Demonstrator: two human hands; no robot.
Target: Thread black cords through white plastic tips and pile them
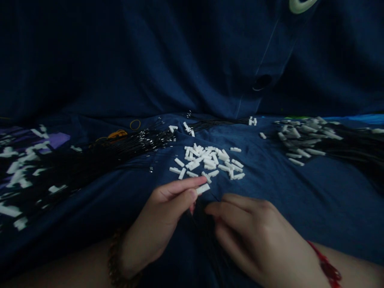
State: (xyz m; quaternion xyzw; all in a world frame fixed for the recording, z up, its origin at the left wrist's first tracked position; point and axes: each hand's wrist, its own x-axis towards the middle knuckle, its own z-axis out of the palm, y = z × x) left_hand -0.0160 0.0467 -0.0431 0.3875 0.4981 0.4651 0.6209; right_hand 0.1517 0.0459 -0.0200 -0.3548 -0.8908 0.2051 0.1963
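Between the thumb and fingers of my left hand (168, 216) is a white connector (203, 189), its free end pointing right. My right hand (255, 232) is just right of it, fingers curled and pinched together near a thin black wire (215, 197); whether the fingertips hold that wire is hard to make out. Dark wires hang below and between both hands. Right beyond my left fingertips lies a loose pile of white connectors (210, 156) on the dark blue cloth (255, 160).
Black wires with white connectors (18, 172) spread at the left, by a purple item (58, 140). An orange bundle (117, 135) and bare metal wire ends (150, 138) lie behind. Another wire bundle with white connectors (306, 136) is at the right. Blue cloth hangs behind.
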